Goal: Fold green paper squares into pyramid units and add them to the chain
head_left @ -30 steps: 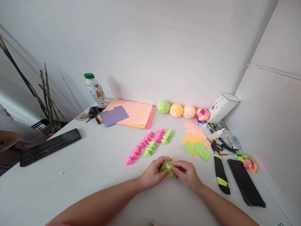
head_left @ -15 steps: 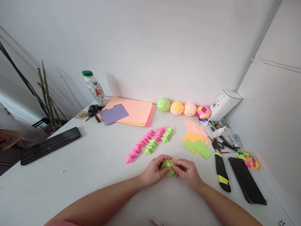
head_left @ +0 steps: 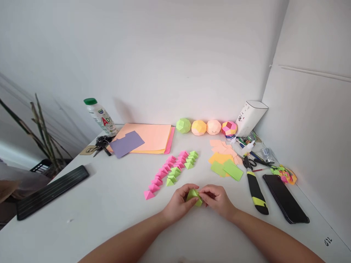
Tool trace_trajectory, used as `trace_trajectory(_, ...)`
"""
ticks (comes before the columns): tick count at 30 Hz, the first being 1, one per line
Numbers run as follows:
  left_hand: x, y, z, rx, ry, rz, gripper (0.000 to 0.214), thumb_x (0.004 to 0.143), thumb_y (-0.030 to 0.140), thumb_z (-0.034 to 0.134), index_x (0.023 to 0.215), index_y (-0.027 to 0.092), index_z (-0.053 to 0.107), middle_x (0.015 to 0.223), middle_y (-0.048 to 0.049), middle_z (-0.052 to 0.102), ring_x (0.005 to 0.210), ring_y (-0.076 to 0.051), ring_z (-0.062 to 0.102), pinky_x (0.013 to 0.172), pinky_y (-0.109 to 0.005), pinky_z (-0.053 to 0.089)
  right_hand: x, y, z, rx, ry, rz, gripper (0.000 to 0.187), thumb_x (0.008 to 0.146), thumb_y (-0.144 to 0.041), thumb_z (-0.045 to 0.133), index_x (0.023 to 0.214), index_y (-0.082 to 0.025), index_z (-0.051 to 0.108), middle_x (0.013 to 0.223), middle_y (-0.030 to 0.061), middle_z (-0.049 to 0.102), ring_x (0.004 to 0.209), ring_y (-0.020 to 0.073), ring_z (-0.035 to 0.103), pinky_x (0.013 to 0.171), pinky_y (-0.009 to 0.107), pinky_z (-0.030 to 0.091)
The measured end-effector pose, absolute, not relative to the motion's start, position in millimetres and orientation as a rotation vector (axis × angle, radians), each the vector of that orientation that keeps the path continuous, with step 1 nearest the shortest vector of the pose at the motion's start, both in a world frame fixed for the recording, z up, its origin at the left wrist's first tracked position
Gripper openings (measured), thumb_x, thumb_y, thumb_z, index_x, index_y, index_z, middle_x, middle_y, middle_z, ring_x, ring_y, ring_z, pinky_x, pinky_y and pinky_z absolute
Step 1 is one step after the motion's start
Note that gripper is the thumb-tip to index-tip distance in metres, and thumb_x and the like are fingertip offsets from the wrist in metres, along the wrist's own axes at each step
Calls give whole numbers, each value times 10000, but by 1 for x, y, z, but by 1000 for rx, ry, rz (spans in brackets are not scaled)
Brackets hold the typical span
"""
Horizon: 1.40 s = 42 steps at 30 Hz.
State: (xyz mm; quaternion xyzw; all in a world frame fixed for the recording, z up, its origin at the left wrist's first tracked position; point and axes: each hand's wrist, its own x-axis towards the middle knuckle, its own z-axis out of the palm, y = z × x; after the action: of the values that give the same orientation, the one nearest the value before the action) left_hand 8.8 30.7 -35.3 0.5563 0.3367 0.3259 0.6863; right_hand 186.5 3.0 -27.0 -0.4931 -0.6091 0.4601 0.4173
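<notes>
Both hands meet at the table's near middle around a small folded green paper piece (head_left: pixel 194 195). My left hand (head_left: pixel 179 202) pinches its left side with thumb and fingers. My right hand (head_left: pixel 218 201) grips its right side, fingers curled. Just beyond them lie rows of folded pink paper pyramids (head_left: pixel 164 171) and green paper pyramids (head_left: pixel 181 166). To the right are loose flat squares, green paper slips (head_left: pixel 230 170) over orange and peach slips (head_left: pixel 222 149).
Several paper balls (head_left: pixel 205 127) line the back wall beside a white box (head_left: pixel 249 117). Orange sheets (head_left: pixel 150 137) with a purple card, keys and a bottle (head_left: pixel 100 116) sit back left. A black bar (head_left: pixel 52 190) lies left. Utility knife (head_left: pixel 255 190), scissors, phone (head_left: pixel 285 197) lie right.
The hands keep holding the green folded piece with only small finger shifts. The camera has tilted and turned slightly, so everything sits a little left and lower in view.
</notes>
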Motion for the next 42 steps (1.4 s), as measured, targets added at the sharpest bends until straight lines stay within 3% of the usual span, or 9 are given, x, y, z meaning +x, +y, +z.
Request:
trace_trajectory(12,10,32,-41,1369,772,804,287,769,389,635,955,185,559,845,-23,573,755,-153,556,696,-291,465,186,2,-26,-1204,-1545,1135,231,842,-369,559,752,-167,628,703,11,590,496,96,539,482,220,461)
trace_trajectory(19,11,31,-40,1307,794,766,327,758,433,643,923,170,543,739,2,548,693,-140,553,655,-281,453,186,2,-30,-1188,-1511,1160,195,812,-344,591,790,-162,660,667,11,607,464,98,535,465,228,454)
trace_trajectory(27,11,33,-43,1528,801,873,188,786,362,627,854,187,632,1064,-86,512,864,-180,556,712,-296,491,185,3,-32,-1171,-1504,1146,209,798,-361,603,761,-163,659,624,2,592,461,105,529,460,237,445)
trace_trajectory(32,10,34,-42,1596,769,843,193,825,352,587,878,179,655,884,-74,600,826,-190,568,726,-308,480,186,3,-34,-1172,-1486,1173,178,785,-334,608,773,-162,655,639,0,592,468,101,525,468,236,445)
trace_trajectory(42,9,32,-41,1567,814,850,208,802,367,617,809,168,676,795,-53,614,737,-171,569,668,-284,452,189,5,-40,-1152,-1450,1288,126,778,-245,600,858,-156,641,615,-20,566,495,99,517,504,235,446)
